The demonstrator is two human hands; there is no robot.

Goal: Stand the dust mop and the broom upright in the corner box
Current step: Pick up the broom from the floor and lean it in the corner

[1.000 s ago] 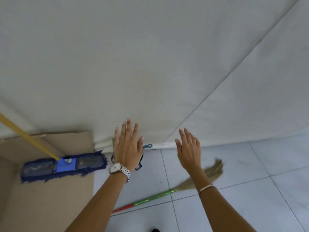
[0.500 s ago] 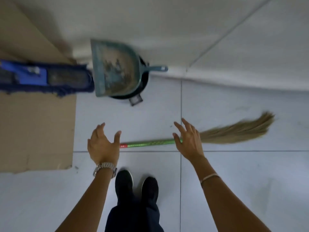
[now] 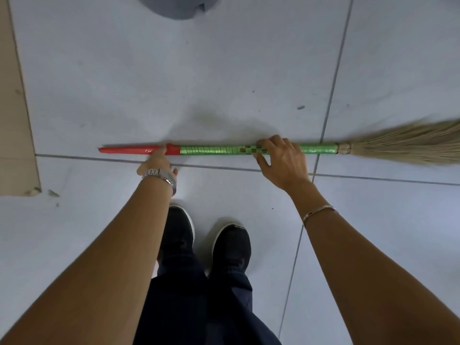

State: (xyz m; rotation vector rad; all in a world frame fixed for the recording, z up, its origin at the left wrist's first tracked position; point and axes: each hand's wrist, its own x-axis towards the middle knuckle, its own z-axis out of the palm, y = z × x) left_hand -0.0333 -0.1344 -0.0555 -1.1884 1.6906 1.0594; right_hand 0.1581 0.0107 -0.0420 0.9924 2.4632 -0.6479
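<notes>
Two black shoes are standing on the floor at the bottom, under dark trouser legs. Both bare forearms are reaching forward and down from there. The left hand, with a metal watch on its wrist, is meeting the broom where the red end joins the green wrap; its fingers are hidden under the hand, so I cannot tell whether they are closing. The right hand, with a thin bracelet on the wrist, is arching over the green part of the handle — fingers curling over the far side, thumb on the near side, wrapping the stick.

The broom is lying flat on the floor, running left to right, its pointed red tip at the left and its straw bristles fanning out past the right edge. The handle's green wrap is looking shiny and banded.

The floor is showing pale, smooth tiles with dark grout lines. A cardboard sheet is lying along the left edge — a grey rounded thing is sitting at the far top.
</notes>
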